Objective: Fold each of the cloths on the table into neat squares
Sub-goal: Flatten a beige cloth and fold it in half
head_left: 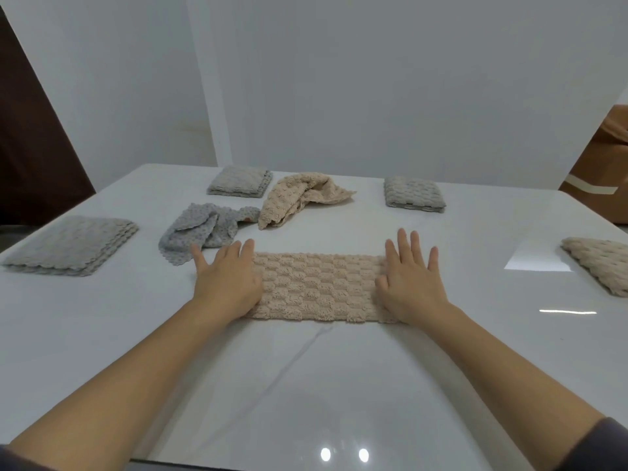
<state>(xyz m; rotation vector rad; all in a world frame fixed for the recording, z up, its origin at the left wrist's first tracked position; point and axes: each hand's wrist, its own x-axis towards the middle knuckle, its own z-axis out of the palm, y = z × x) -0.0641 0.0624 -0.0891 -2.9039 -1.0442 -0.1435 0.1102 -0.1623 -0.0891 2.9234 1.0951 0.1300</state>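
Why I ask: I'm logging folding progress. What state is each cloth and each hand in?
Beige strip: folded lengthwise, flat, not yet square.
Left hand: open, pressing strip's left end.
Right hand: open, pressing strip's right end.
Beige heap: crumpled, unfolded.
Grey heap: crumpled, unfolded.
Near-left grey cloth: folded.
Back-left grey cloth: folded.
Back-right grey cloth: folded.
Right-edge beige cloth: folded, partly out of frame.

The long cloth (319,287) in front of me is showing beige, in a raised checker of fluffy tufts. The crumpled cloth (204,232) beyond it is showing grey with a dotted texture, and the heap (295,198) beside that is showing beige. The table (306,385) is gleaming white with a faint grey vein. My sleeve (608,440) is showing dark grey.
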